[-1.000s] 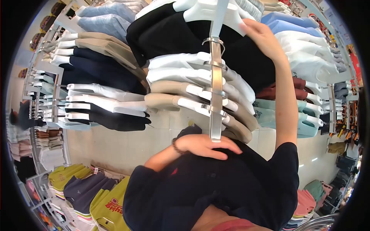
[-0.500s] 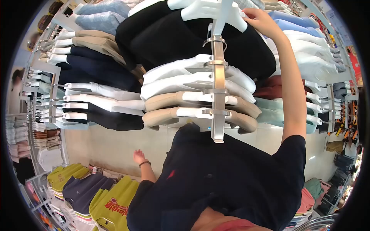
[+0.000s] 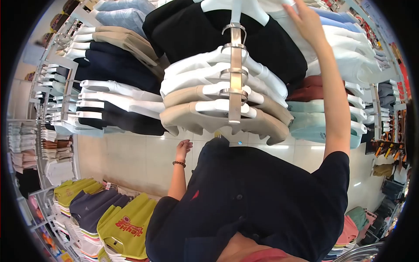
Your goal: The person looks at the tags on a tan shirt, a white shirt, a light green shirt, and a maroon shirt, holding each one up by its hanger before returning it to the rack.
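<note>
My right hand [image 3: 307, 24] reaches up to the top of the rack, its fingers apart at a white garment [image 3: 283, 19] behind the black shirt [image 3: 270, 48]. Whether the fingertips touch the white cloth is hard to tell. Below the front of the rack is my left hand [image 3: 183, 149], with a beaded bracelet at the wrist. Its fingers are loosely extended and hold nothing. The nearest garment to it is a beige shirt [image 3: 183, 114] on a white hanger. White shirts [image 3: 187, 65] hang between the beige and black ones along the metal rail [image 3: 235, 65].
To the left hang navy shirts [image 3: 118, 65] and white ones; to the right, a maroon shirt [image 3: 314, 89] and pale green shirts [image 3: 307, 118]. Folded yellow-green T-shirts [image 3: 126, 227] lie at the lower left. The tiled floor [image 3: 126, 161] shows below the rack.
My right hand has left the black shirt's hanger and moved farther back. My left hand has risen toward the beige shirts. The central rack sits slightly higher and farther left in view.
</note>
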Action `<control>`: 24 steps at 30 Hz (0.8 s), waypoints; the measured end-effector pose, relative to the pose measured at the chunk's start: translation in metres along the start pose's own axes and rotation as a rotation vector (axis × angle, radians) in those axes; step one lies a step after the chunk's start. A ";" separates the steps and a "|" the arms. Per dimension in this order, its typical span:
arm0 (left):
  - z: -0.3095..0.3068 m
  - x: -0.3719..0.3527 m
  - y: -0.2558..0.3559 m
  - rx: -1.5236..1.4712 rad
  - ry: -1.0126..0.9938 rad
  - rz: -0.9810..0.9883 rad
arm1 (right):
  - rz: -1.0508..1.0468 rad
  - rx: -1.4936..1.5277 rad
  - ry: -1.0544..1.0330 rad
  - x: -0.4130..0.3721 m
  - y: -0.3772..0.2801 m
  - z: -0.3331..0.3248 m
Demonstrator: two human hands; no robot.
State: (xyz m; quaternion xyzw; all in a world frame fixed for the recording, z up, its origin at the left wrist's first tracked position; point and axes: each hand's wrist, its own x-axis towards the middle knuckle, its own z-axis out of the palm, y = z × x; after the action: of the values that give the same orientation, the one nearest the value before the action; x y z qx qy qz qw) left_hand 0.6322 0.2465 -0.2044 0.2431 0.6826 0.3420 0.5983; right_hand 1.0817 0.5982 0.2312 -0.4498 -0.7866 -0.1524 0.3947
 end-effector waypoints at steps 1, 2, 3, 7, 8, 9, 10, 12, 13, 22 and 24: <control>-0.006 -0.003 -0.005 0.005 0.040 -0.037 | 0.048 0.054 -0.029 -0.004 0.001 -0.014; -0.010 -0.005 -0.009 0.009 0.078 -0.072 | 0.053 0.052 -0.029 -0.017 0.006 -0.026; -0.016 -0.010 -0.021 -0.034 0.119 -0.060 | 0.127 0.100 -0.073 -0.031 0.013 -0.039; -0.016 -0.039 -0.045 -0.062 0.189 -0.210 | 0.320 0.326 -0.019 -0.113 -0.004 -0.084; -0.013 -0.048 -0.055 -0.062 0.199 -0.257 | 0.441 0.390 -0.068 -0.138 -0.013 -0.096; -0.011 -0.055 -0.063 -0.059 0.212 -0.305 | 0.450 0.388 -0.074 -0.156 -0.021 -0.105; -0.008 -0.059 -0.071 -0.049 0.211 -0.315 | 0.564 0.443 -0.060 -0.174 -0.029 -0.114; 0.003 -0.063 -0.087 0.016 0.127 -0.346 | 0.696 0.487 -0.044 -0.213 -0.041 -0.132; 0.011 -0.067 -0.090 0.020 0.097 -0.328 | 0.750 0.485 -0.063 -0.233 -0.044 -0.139; 0.079 -0.093 -0.106 0.289 -0.146 -0.174 | 1.107 0.579 -0.125 -0.419 -0.104 -0.168; 0.086 -0.102 -0.111 0.323 -0.174 -0.144 | 1.164 0.586 -0.192 -0.451 -0.111 -0.172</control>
State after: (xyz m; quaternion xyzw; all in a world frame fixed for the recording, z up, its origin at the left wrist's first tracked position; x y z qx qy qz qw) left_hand 0.7426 0.1146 -0.2264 0.3151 0.6899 0.1621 0.6312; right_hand 1.2010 0.1705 0.0122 -0.6873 -0.4554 0.3474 0.4467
